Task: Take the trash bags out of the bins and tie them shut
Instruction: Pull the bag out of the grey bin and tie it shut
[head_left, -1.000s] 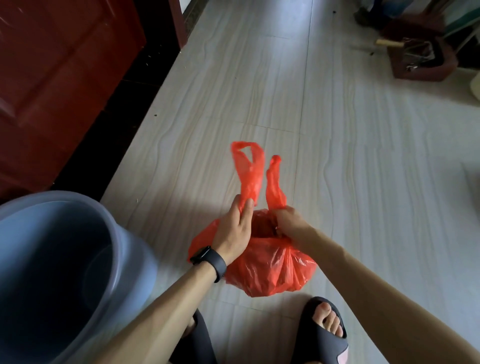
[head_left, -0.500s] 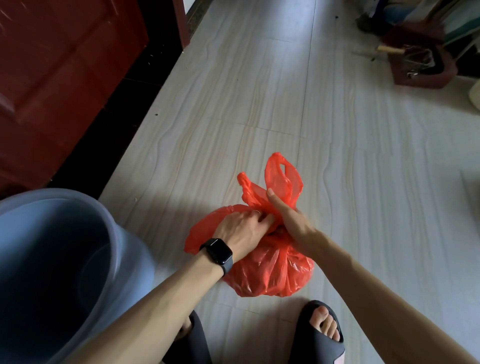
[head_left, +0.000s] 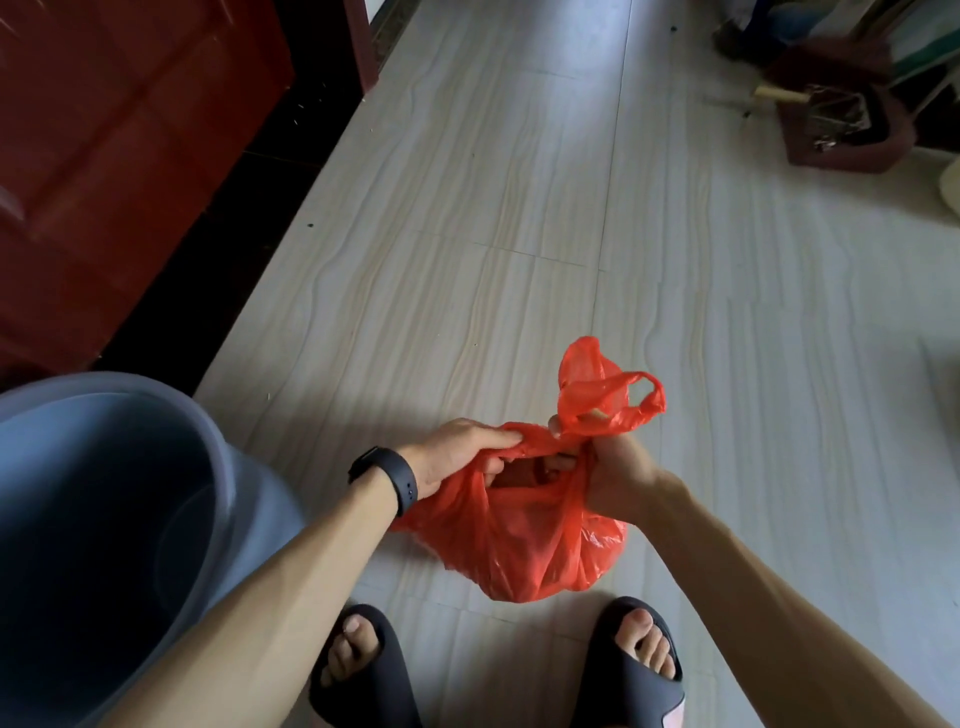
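red trash bag (head_left: 519, 545) on floor (head_left: 467, 260), beside blue bin (head_left: 260, 499) | left hand (head_left: 457, 460) gripping bag top | right hand (head_left: 618, 480) gripping bag handle | left arm hiding part of bin | black slippers (head_left: 628, 670) just below bag

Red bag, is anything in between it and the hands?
No, nothing visible is. The left hand and the right hand both grip the red bag at its top, one on each side of the opening. The blue-grey bin stands off to the left, not between them.
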